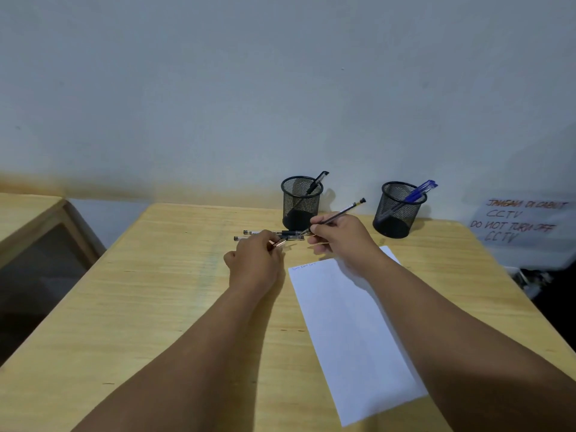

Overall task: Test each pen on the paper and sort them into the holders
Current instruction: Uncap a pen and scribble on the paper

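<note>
Plainly, the right hand [339,236] pinches a slim black pen [335,216] between thumb and fingers, tip angled down toward the table [131,307] just beyond the sheet's far edge, its capless back end pointing up between the two holders. The left hand [258,260] curls its fingers round a short copper-coloured piece [277,243] — most likely the pen's cap, though it is too small to be sure. Just past the left knuckles lie the untested pens [271,235], a few side by side and touching, partly hidden by the hand. The paper [349,322] lies under the right forearm, with a faint line of test scribbles [303,267] near its top edge. Behind stand the left mesh holder [301,202] with one black pen [317,181] leaning in it, and the right mesh holder [399,210] with blue pens [419,190]. The risks, as I judge them: the tip sits over bare wood, so a stroke started here would mark the table instead of the sheet; the forearm resting on the paper could drag it askew as the hand draws back; the left hand could nudge the loose pens into a roll toward the table's edge; and the small cap could slip from that grip — or the pen go into the wrong holder if its ink is misjudged.
</note>
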